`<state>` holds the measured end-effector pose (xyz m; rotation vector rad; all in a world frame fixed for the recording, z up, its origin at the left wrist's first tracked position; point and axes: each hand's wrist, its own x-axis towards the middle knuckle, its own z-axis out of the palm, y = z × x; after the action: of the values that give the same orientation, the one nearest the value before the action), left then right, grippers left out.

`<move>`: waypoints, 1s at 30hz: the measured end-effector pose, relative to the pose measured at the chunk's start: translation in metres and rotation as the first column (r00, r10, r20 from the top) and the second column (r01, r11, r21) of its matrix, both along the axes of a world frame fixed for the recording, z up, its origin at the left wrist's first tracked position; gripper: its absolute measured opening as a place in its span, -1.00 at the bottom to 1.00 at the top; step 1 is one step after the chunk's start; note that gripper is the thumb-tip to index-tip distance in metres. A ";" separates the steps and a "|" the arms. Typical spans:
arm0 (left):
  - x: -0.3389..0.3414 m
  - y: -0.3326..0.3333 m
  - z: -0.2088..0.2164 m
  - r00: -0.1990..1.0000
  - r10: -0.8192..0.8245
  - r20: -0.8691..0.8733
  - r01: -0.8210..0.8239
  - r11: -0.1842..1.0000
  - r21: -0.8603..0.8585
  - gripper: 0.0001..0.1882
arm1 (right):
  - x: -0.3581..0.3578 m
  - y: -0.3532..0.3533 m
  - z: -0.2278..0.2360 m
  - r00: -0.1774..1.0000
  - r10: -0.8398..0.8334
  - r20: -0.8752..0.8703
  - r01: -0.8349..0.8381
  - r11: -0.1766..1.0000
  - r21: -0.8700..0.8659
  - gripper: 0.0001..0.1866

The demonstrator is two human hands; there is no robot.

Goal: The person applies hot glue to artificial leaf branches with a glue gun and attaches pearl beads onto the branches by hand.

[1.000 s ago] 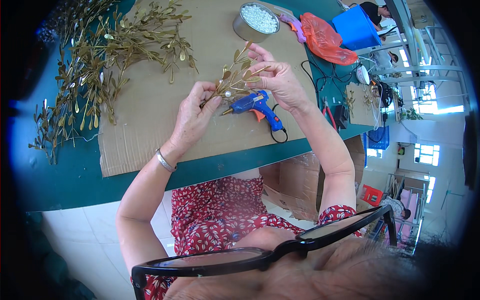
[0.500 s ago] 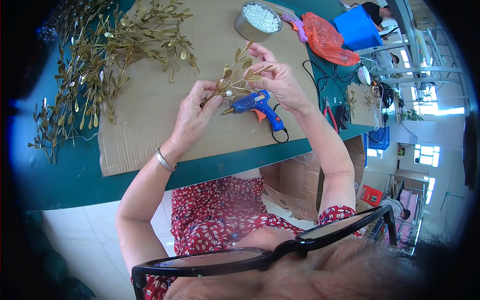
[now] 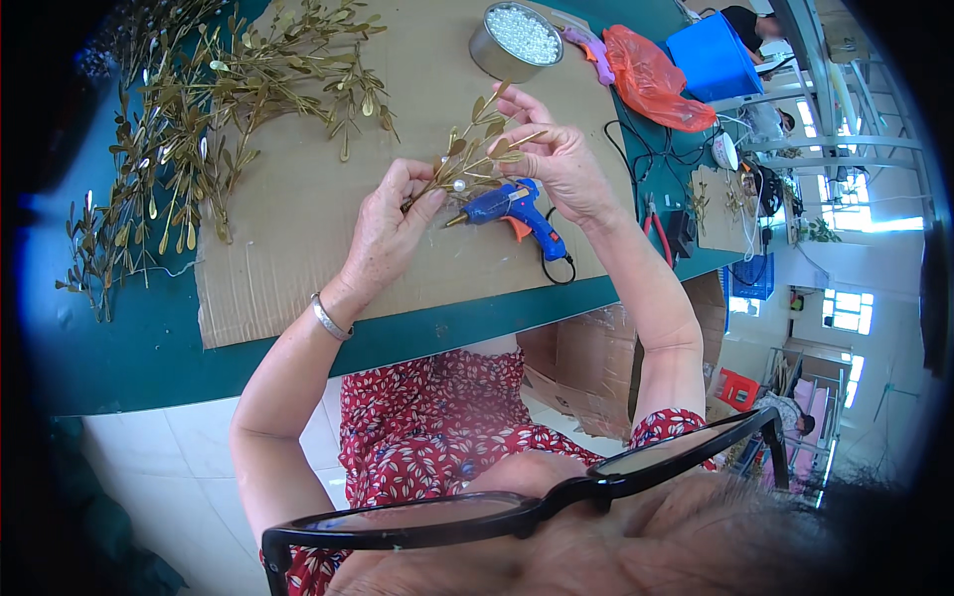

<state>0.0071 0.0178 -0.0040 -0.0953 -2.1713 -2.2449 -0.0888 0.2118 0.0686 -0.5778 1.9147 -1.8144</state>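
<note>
My left hand pinches the lower end of a gold-brown artificial leaf sprig between thumb and fingers. A white pearl bead sits on the sprig close to that thumb. At the sprig's upper right, my right hand has its thumb and index finger closed on a leafy tip, while the other fingers curl above. Just below the sprig, a blue hot glue gun lies on the cardboard sheet, its nozzle toward my left hand. A round tin of white pearl beads stands beyond my hands.
Many gold leaf sprigs are heaped at the left. Right of the tin are a pink-purple glue gun, a red plastic bag and a blue bin. Black cables and red-handled pliers lie at the table's right.
</note>
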 end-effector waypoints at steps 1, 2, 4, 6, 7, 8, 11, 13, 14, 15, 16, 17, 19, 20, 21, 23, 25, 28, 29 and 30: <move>0.000 0.000 0.001 1.000 -0.001 0.000 0.001 1.000 0.001 -0.84 | 0.000 0.001 0.000 1.000 -0.001 0.000 0.001 1.000 0.014 -0.74; 0.000 0.000 0.002 1.000 -0.001 0.011 0.001 1.000 -0.026 -0.84 | 0.000 0.001 -0.001 1.000 -0.002 0.000 0.002 1.000 0.015 -0.74; 0.000 0.000 0.004 1.000 0.000 0.023 0.001 0.999 -0.053 -0.84 | 0.000 0.002 -0.001 1.000 0.003 0.024 -0.002 1.000 -0.025 -0.75; 0.001 0.001 0.005 1.000 0.009 0.003 -0.008 0.999 -0.033 -0.83 | 0.001 0.003 -0.002 1.000 0.003 0.015 -0.003 1.000 -0.023 -0.75; 0.001 0.001 0.004 1.000 0.010 0.004 -0.010 0.999 -0.033 -0.83 | 0.000 0.003 -0.002 1.000 0.005 0.005 -0.005 1.000 -0.022 -0.75; 0.001 0.001 0.004 1.000 0.004 0.008 -0.003 1.000 -0.026 -0.83 | 0.000 0.002 -0.003 1.000 0.006 0.006 -0.006 1.000 -0.022 -0.75; 0.001 0.001 0.002 1.000 -0.003 0.010 0.003 1.000 -0.024 -0.83 | 0.004 -0.001 0.000 0.999 0.026 -0.036 -0.027 0.999 -0.034 -0.75; 0.001 0.001 0.002 1.000 -0.004 0.007 0.004 1.000 -0.029 -0.83 | 0.009 -0.006 0.006 0.999 -0.005 0.035 0.006 1.000 -0.003 -0.75; 0.001 0.001 0.003 1.000 0.006 0.010 -0.006 1.000 0.007 -0.83 | 0.010 -0.007 0.006 0.999 -0.005 0.036 0.006 1.000 -0.003 -0.75; 0.002 0.001 0.004 1.000 0.016 0.012 -0.016 0.999 0.043 -0.83 | 0.010 -0.007 0.004 0.998 -0.014 0.060 0.016 1.000 -0.018 -0.75; 0.001 0.001 0.005 1.000 0.016 0.011 -0.016 0.999 0.043 -0.83 | 0.009 -0.007 0.004 0.996 -0.023 0.083 0.026 0.999 -0.032 -0.75; 0.001 0.001 0.007 1.000 0.009 0.013 -0.009 0.999 0.040 -0.83 | 0.010 -0.007 0.003 0.996 -0.023 0.082 0.025 0.999 -0.031 -0.75; 0.001 0.000 0.006 1.000 0.003 0.014 -0.004 0.999 0.037 -0.83 | 0.012 -0.004 0.000 0.993 -0.058 0.101 0.066 0.995 -0.070 -0.75; 0.001 0.000 0.003 1.000 -0.003 0.011 0.003 1.000 0.020 -0.83 | 0.012 -0.005 0.000 0.993 -0.058 0.100 0.065 0.995 -0.070 -0.75; 0.001 0.000 0.002 1.000 -0.010 0.008 0.010 1.000 0.003 -0.83 | 0.013 -0.006 -0.001 0.992 -0.064 0.113 0.075 0.992 -0.102 -0.74; 0.000 0.000 0.002 1.000 -0.006 0.015 0.006 1.000 0.013 -0.83 | 0.014 -0.006 -0.002 0.989 -0.072 0.125 0.089 0.987 -0.133 -0.73; 0.000 0.000 0.001 1.000 0.000 0.022 -0.001 1.000 0.023 -0.83 | 0.014 -0.006 -0.002 0.997 -0.062 0.037 0.065 0.992 -0.110 -0.75; 0.000 0.000 0.000 1.000 0.006 0.024 -0.006 1.000 0.025 -0.83 | 0.014 -0.005 0.000 0.998 -0.061 0.034 0.064 0.995 -0.071 -0.80; -0.001 0.000 -0.001 1.000 0.005 0.014 -0.006 1.000 0.021 -0.83 | 0.014 -0.005 -0.001 0.998 -0.060 0.034 0.063 0.996 -0.071 -0.80; -0.001 0.000 -0.001 1.000 0.005 0.004 -0.005 1.000 0.016 -0.83 | 0.015 -0.005 -0.001 0.996 -0.068 0.058 0.073 0.994 -0.081 -0.81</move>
<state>0.0065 0.0177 -0.0052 -0.0858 -2.1523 -2.2616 -0.0741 0.2072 0.0674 -0.4877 1.8528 -1.9414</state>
